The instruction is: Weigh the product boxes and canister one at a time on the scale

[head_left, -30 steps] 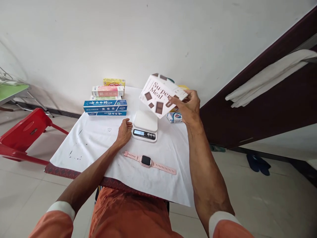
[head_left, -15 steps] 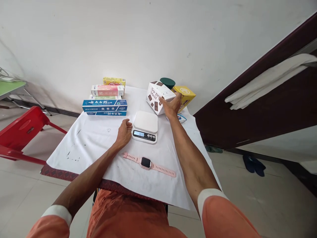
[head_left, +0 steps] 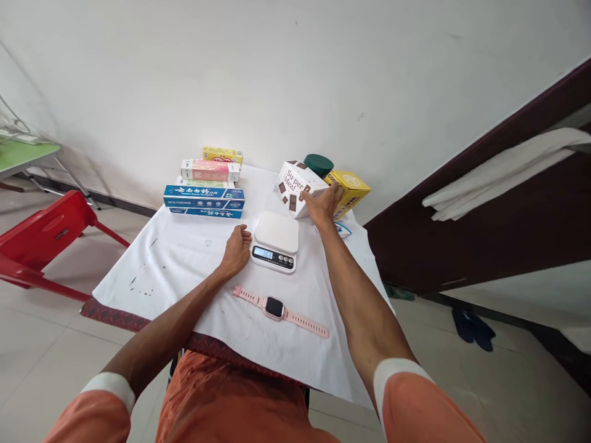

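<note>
The hands are apart: the right hand [head_left: 322, 208] is closed around the near right side of the white Su-per Meal box [head_left: 293, 186], thumb on the front and fingers reaching over to the far side; the left hand [head_left: 237, 251] holds nothing, its fingers loosely curled just beside the digital kitchen scale [head_left: 277, 232]; the box is at the back right of the white-covered counter [head_left: 198, 264], behind the scale and close to the dark green lid [head_left: 318, 165] and the yellow box [head_left: 351, 189]; whether its base fully touches the cloth, I cannot tell.

To handle it well, I would keep it level, press only lightly so the sides do not buckle, and keep the knuckles from nudging the yellow box; the left hand is best kept off the scale.

The carton is white and boxy, with dark "Su-per Meal" lettering and scattered chocolate-brown squares; its visible edges look crisp.
</note>
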The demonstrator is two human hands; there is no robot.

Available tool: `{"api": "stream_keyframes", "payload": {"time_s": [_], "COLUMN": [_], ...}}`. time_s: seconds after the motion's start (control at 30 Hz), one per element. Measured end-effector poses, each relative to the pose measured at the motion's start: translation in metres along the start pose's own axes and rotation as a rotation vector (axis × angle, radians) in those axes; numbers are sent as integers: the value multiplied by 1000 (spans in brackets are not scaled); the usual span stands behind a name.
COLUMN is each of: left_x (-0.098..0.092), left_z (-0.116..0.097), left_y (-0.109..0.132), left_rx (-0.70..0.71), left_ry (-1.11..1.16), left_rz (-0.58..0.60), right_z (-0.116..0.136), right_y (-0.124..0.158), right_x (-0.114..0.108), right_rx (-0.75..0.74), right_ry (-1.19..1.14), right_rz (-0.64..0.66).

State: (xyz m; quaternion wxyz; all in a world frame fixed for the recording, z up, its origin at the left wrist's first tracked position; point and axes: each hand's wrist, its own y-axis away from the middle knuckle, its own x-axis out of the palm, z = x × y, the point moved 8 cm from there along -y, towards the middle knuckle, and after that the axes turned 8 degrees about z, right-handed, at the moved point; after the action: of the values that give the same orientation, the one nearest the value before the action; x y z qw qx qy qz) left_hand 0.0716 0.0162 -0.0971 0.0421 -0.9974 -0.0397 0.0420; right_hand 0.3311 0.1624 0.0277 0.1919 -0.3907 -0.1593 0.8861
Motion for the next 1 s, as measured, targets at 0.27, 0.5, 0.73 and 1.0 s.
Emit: {"api": "stream_keyframes", "payload": {"time_s": [0.27, 0.5, 0.73, 1.0], "left_x": [2, 3, 5, 4], "left_z": [3, 3, 1, 2], "left_y": [0, -4, -4, -6], "left_rx": [-5, 13, 15, 12], "left_ry": [12, -19, -43, -41], "left_rz": [-20, -9, -1, 11], "right_z": [146, 208, 211, 217], "right_y": [74, 118, 106, 114], "right_x": [66, 138, 155, 138], "right_rx": [-520, -684, -692, -697], "right_ry": [-13, 194, 252, 221], "right_rz": [471, 788, 836, 762]}}
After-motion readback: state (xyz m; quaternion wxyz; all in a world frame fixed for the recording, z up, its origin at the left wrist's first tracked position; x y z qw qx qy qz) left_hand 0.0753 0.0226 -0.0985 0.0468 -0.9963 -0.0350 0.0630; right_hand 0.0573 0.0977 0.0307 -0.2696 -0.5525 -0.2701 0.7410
